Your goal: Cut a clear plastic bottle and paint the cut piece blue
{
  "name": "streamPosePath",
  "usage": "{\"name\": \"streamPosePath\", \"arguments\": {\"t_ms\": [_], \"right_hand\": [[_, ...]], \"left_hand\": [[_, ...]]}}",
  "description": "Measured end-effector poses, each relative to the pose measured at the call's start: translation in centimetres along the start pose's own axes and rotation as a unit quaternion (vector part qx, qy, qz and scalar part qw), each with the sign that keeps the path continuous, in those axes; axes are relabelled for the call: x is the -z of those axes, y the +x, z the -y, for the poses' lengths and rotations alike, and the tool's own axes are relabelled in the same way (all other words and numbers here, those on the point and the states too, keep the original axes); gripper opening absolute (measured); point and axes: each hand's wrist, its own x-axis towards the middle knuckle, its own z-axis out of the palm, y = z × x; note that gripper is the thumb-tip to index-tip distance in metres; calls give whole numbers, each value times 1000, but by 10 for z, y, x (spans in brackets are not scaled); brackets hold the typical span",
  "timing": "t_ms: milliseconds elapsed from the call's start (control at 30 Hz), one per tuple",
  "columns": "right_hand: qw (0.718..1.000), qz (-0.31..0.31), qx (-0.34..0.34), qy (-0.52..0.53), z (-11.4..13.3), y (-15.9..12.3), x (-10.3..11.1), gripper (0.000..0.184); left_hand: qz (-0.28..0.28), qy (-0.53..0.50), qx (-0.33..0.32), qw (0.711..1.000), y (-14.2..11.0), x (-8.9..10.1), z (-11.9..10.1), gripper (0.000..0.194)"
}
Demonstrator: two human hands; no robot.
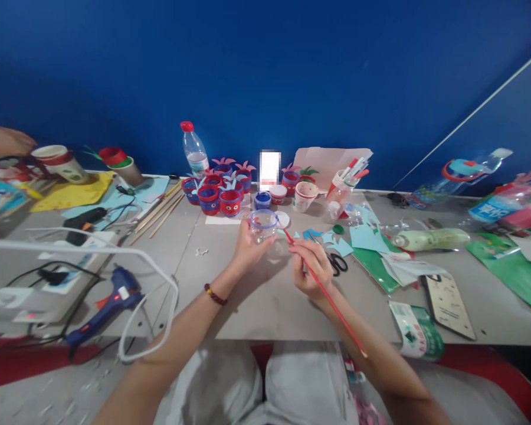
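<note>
My left hand (249,247) is closed around a small clear plastic cup (262,231) with a blue-painted rim, held above the table. Between the fingers of my right hand (312,267) is a long red paintbrush (336,310), its tip pointing up toward the cup's right side. Whether the tip touches the rim I cannot tell. Just behind the cup stand a jar of blue paint (262,201) and a second small jar with a whitish top (278,193). A white round lid (283,219) lies partly behind the cup. Several red-and-blue painted cups (230,203) are grouped behind and left.
At left are a blue glue gun (119,295), a white power strip (77,277) with looping cables, and wooden sticks (159,213). Black scissors (337,264), blue paper scraps (338,243) and a phone (448,304) lie right. Another person's hand (6,143) shows far left.
</note>
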Motion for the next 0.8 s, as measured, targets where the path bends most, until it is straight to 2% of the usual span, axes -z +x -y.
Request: {"name": "streamPosePath", "arguments": {"t_ms": [167, 433, 633, 800], "right_hand": [[999, 34, 29, -26, 5, -2, 2, 34], [996, 34, 82, -25, 14, 3, -1, 28], [995, 52, 85, -18, 20, 3, 1, 29], [993, 69, 91, -1, 24, -1, 0, 28]], "left_hand": [[-37, 70, -6, 997, 1, 5, 2, 58], [-69, 142, 5, 988, 3, 6, -2, 58], [-92, 180, 13, 979, 0, 4, -7, 57], [-89, 193, 25, 977, 1, 5, -5, 61]]}}
